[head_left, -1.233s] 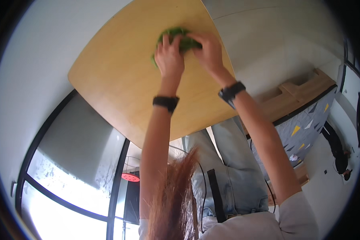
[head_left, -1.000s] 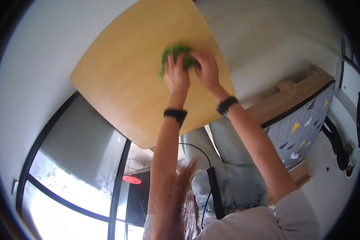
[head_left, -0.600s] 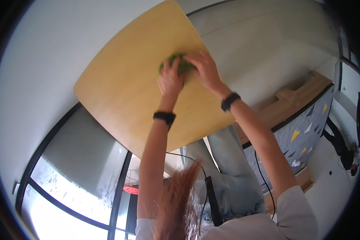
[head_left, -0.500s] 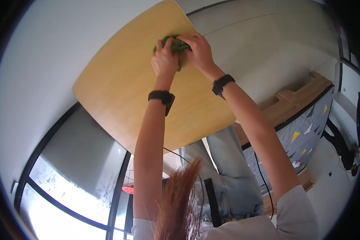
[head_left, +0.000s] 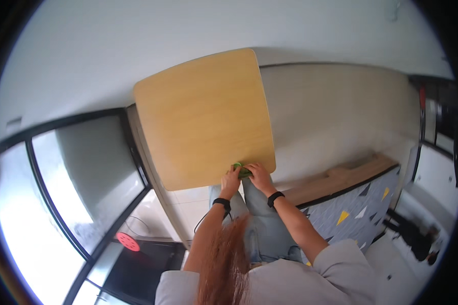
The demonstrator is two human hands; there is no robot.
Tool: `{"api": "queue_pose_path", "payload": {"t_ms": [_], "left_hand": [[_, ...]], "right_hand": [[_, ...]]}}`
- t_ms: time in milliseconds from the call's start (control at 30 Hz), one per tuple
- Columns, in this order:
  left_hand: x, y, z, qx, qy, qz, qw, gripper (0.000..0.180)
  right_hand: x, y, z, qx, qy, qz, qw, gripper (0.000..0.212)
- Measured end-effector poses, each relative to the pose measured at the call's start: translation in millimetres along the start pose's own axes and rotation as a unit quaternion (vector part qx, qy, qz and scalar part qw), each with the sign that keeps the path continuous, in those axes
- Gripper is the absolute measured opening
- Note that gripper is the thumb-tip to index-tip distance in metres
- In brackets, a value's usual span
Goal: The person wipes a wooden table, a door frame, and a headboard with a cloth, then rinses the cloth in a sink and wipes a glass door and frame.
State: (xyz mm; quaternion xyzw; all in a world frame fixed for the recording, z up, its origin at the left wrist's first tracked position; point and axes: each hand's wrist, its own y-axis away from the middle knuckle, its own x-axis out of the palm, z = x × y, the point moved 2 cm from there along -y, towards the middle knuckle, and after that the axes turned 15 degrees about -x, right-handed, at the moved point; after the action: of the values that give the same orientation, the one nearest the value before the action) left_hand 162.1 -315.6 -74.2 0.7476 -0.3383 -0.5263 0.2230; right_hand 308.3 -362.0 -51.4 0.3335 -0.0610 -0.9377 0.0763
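A wooden table [head_left: 203, 119] with rounded corners and a pale yellow top stands in front of me. At its near edge, toward the right corner, both my hands grip a crumpled green cloth [head_left: 245, 173]. My left hand [head_left: 231, 179] holds the cloth's left side, its fingers bent around it. On the other side my right hand [head_left: 259, 175] is closed over the cloth's right part. The hands nearly meet, and much of the cloth is hidden under the fingers. A black band circles each wrist.
White wall lies beyond the table. To the left are black-framed glass panels [head_left: 94, 178] and a round red perforated seat [head_left: 127, 242]. A long bench [head_left: 336, 183] with a patterned grey cushion [head_left: 348, 216] runs along the right. Farther right, a person in black [head_left: 417, 236] is visible.
Both hands have drawn the green cloth from the far part of the tabletop back toward me, to its near edge. My view has shifted, so the whole table now shows.
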Motion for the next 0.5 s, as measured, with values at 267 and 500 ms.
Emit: {"api": "queue_pose_path", "payload": {"t_ms": [267,500], "left_hand": [[-111.3,55.7,10.3,0.035,0.034,-0.246,0.968,0.043],[-127.3,178.6,97.1,-0.019,0.142,-0.385,0.912,0.029]], "right_hand": [[-40.2,-54.4,103.5,-0.194,0.043,-0.030,0.980,0.044],[33.7,-50.8,178.9,-0.270,-0.043,0.176,0.946,0.046]]}}
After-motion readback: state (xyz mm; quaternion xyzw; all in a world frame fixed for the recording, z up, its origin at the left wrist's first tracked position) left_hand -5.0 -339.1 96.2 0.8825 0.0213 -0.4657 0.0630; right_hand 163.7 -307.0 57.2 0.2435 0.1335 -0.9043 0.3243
